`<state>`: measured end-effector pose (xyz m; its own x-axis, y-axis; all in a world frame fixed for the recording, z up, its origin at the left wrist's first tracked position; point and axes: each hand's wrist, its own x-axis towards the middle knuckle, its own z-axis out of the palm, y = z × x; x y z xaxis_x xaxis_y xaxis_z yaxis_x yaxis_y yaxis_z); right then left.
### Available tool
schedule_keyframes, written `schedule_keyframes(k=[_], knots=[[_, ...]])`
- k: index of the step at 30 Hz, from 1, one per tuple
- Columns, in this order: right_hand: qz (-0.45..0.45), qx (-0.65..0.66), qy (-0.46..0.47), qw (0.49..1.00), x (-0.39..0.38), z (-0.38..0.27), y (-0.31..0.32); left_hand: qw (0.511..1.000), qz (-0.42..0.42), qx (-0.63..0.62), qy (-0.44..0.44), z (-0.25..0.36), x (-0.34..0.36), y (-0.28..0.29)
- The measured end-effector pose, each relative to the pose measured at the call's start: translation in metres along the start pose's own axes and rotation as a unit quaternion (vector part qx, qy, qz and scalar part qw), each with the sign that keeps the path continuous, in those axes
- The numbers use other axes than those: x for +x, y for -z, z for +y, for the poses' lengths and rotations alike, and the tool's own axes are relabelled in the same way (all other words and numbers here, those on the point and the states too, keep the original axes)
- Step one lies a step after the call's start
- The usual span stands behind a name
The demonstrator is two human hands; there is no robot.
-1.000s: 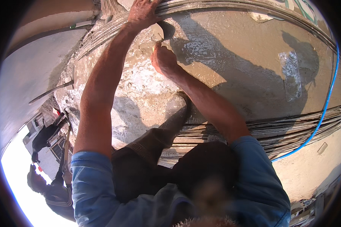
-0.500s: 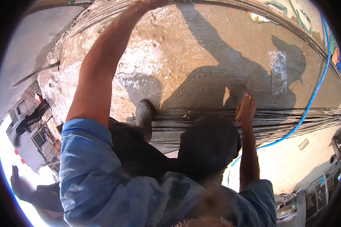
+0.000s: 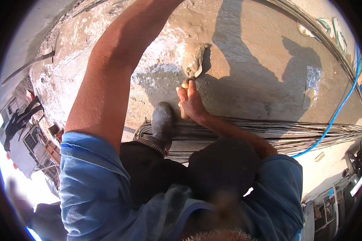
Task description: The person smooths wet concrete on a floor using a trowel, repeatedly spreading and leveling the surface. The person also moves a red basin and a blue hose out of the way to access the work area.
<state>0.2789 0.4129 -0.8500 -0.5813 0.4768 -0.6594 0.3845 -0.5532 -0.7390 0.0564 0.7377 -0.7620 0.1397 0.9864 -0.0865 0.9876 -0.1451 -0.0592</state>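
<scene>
Two hands are at work over a slab of wet grey-brown concrete, seen from above the person's head. The right hand is clamped around the wooden handle of a mortar-caked steel trowel; the handle sits in the closed fist, and the pointed blade lies just beyond the knuckles, flat or nearly flat on the wet surface, a grip that lets the wrist press and draw the blade across the mix. The left hand runs out of view past the upper edge: only the bare left forearm shows, stretched up and away from the body, so whether that hand is open or closed cannot be told; the extended arm suggests a brace or reach beyond the frame. The two hands are well apart. A dark rubber boot stands at the near edge of the slab, just left of the trowel hand, toe toward the wet patch, placing the person close enough to lean over the work. Beside the boot, a bundle of grey steel wires or rods runs along the slab's edge, and a thin blue hose curves over it to the right. The blue shirt sleeves are pushed above the elbows, clear of the wet material. The person's shadow falls across the smoothed area to the right.
</scene>
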Motion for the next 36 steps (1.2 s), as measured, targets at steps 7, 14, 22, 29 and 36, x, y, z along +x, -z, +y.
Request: schedule_keyframes(k=[7,14,22,29,36], knots=[[-0.173,-0.248,0.272,0.914,0.045,-0.049,-0.099,0.999,-0.004,0.029,-0.013,0.002,0.007,0.001],[0.059,-0.054,-0.008,0.997,0.009,-0.097,0.083,0.998,0.009,0.058,-0.018,-0.012,0.001,-0.011],[0.175,0.062,0.002,0.983,0.028,-0.043,0.066,0.997,0.021,0.064,-0.029,-0.01,0.003,-0.01],[-0.07,-0.367,0.318,0.871,0.096,-0.045,-0.088,0.998,-0.013,0.053,-0.027,-0.004,0.01,-0.01],[-0.087,-0.274,0.224,0.931,0.063,-0.113,-0.035,0.996,-0.018,0.085,-0.022,-0.02,-0.008,-0.006]])
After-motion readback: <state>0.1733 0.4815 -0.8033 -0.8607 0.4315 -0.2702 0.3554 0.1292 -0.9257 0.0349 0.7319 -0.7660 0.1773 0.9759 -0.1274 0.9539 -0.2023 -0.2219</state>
